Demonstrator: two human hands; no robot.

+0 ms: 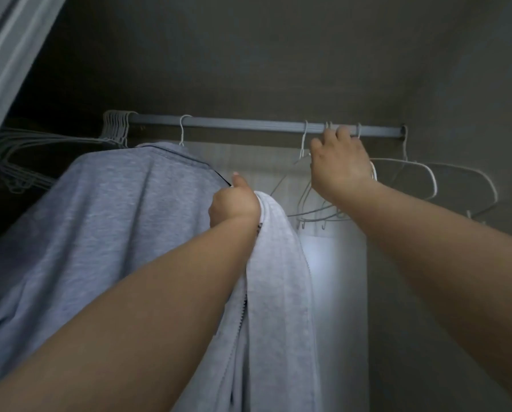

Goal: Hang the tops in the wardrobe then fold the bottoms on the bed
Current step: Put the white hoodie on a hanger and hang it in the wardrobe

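Inside the wardrobe (278, 55) a grey rail (249, 124) runs from left to right, just under the dark top. A grey top (106, 221) already hangs from the rail on a white hanger (183, 129), filling the left half of the space. At the far left end of the rail a bunch of spare hangers (116, 126) is packed tight together. Towards the right end several more empty hangers (403, 179) hang loosely, tilted and overlapping one another.

The two hands are apart. The left hand (234, 203) is clamped on a bunched light grey zip-up top (275, 292), thumb up, just beside the shoulder of the hanging top; the garment drops straight down from the fist, its zip edge showing along the forearm. The right hand (339, 165) reaches up among the empty hangers, fingers curled at the rail over the hooks; which hanger it grips cannot be told.
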